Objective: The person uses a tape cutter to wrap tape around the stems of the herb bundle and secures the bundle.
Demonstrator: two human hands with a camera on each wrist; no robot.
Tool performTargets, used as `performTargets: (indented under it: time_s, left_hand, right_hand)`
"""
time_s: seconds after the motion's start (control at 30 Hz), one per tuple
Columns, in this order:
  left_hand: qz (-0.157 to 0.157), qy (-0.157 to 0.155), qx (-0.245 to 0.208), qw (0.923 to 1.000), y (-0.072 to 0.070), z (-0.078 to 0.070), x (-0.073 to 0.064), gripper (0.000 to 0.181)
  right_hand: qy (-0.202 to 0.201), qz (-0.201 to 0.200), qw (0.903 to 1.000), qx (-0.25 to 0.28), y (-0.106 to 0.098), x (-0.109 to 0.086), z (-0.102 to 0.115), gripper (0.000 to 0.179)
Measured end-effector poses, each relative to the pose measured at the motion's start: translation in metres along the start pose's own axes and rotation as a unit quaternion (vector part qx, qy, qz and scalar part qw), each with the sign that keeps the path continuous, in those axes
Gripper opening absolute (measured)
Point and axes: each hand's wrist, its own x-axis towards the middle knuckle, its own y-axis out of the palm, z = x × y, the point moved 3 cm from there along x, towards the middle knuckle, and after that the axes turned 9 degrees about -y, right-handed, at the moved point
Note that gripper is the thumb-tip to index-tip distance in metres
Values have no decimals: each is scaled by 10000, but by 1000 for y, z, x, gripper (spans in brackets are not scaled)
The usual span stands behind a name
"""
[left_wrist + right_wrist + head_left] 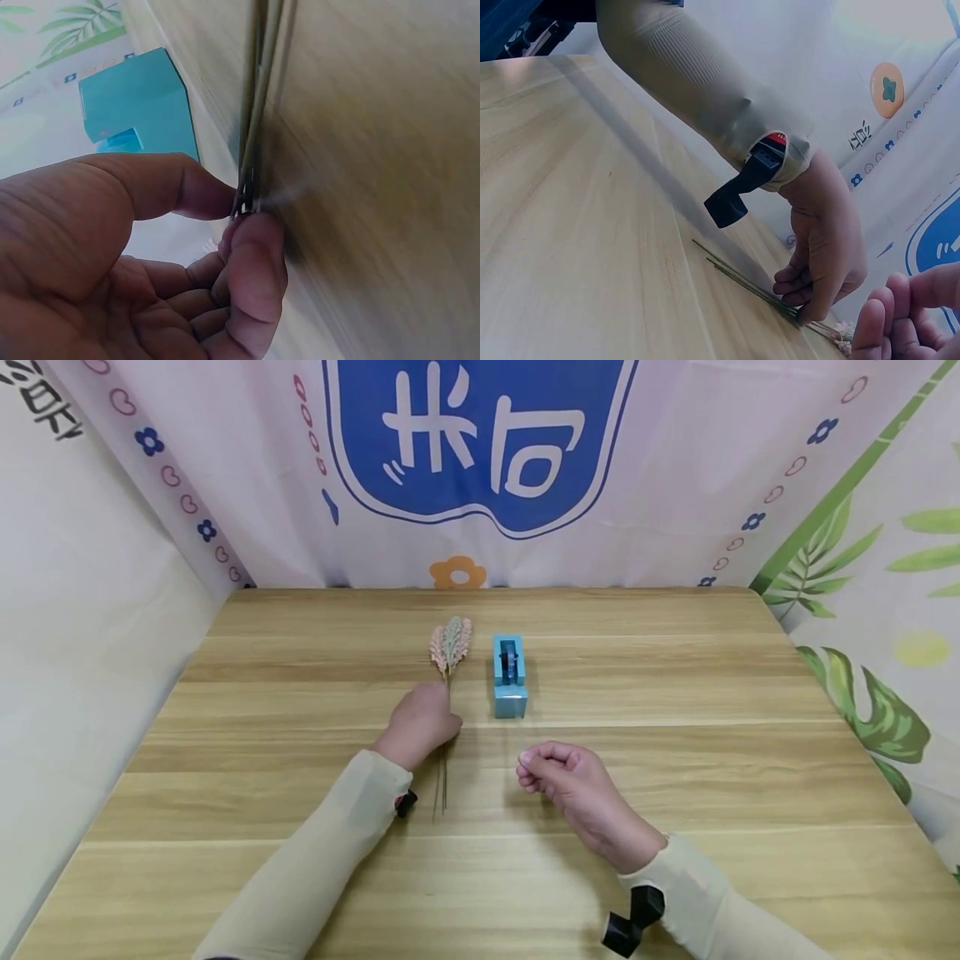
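Printed cloth backdrop (675, 485) behind a wood-grain worktop (690, 702). Long-stemmed flowers (451, 643) pinched by thumb and fingers of the left hand (420, 724), heads toward the far edge; blue tape dispenser (511, 703) just right. Right hand (576, 787) nearer the near edge, curled, fingertips together; cannot tell about anything held.

My bare left hand (422, 722) and right hand (581, 802) come out of long, pale beige sleeves. The left sleeve (315, 852) has fine ridges over one part; at its cuff sits an angular black wrist camera (763, 163) with a patch of red. My right sleeve (723, 902) bears another black camera (633, 920), two chunky blocks joined together.
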Motion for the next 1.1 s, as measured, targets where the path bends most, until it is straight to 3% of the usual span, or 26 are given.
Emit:
performTargets:
  time_s: [0.3,0.6,0.8,1.1]
  left_hand:
    - [-127,170,52,9998,0,0,7,25]
    - [-178,200,140,9995,3,-1,9,12]
    - [-150,26,36,9999,2,-3,6,11]
    - [-132,19,-196,9997,-2,-4,3,8]
  right_hand:
    - [31,-48,10000,33,-1,1,-3,12]
    - [61,-26,10000,43,0,1,-4,14]
    - [6,-1,10000,0,0,1,-4,14]
    - [-12,-1,10000,14,-1,1,-3,10]
